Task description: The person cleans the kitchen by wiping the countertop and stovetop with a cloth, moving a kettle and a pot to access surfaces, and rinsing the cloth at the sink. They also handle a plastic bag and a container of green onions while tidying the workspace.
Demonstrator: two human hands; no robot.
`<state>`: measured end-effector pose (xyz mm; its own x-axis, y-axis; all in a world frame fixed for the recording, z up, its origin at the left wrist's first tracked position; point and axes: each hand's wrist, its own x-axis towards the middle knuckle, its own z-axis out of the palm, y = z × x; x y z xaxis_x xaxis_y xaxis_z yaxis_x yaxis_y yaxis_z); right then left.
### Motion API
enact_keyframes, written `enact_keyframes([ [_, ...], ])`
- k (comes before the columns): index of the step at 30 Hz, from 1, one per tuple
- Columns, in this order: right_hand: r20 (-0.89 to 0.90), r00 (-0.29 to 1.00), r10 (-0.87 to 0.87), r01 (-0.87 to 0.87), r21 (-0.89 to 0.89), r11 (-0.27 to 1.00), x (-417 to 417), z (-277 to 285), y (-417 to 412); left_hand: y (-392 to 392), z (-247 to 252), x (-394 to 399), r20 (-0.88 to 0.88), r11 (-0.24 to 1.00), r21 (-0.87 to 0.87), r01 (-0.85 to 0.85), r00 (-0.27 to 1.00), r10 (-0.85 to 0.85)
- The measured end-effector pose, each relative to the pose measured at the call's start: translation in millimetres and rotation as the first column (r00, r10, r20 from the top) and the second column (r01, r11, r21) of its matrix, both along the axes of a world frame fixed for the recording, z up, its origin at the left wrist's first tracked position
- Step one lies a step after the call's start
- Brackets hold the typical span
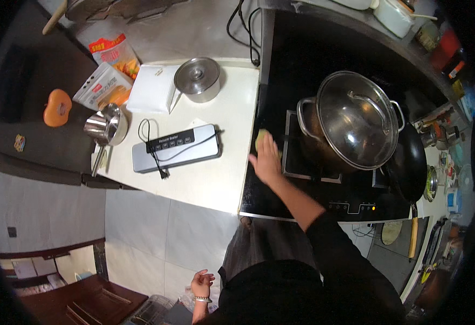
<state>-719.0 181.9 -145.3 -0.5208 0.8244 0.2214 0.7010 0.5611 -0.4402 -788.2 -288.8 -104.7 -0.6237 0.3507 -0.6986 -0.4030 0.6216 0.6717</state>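
Note:
My right hand (268,159) presses a yellowish-green cloth or sponge (261,139) onto the left side of the black glass cooktop (257,191). Just right of it, a large steel pot (311,122) with a domed glass lid (357,120) stands on the cooktop. Low in the view, my left hand (201,283) hangs beside my body with its fingers loosely curled and nothing seen in them. A bracelet circles that wrist. On the white counter (205,187), left of the cooktop, lies a vacuum sealer (177,149) with its black cord across it.
A black wok (410,162) with a wooden handle stands right of the pot. The counter also bears a lidded steel container (198,79), a steel saucepan (117,126), white bags (152,89) and food pouches (105,87). Black cables (250,36) hang behind. Jars and bowls line the right side.

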Motion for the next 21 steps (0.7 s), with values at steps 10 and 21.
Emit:
enact_keyframes([
  [10,0.057,0.996,-0.065,0.07,-0.075,0.995,-19,-11,-32,40,-26,-14,0.053,0.989,0.081,0.121,0.991,-0.125],
  [21,0.217,0.596,-0.773,0.77,0.121,0.627,-42,-69,228,-34,-55,-14,0.345,0.985,0.063,0.161,0.923,-0.173],
])
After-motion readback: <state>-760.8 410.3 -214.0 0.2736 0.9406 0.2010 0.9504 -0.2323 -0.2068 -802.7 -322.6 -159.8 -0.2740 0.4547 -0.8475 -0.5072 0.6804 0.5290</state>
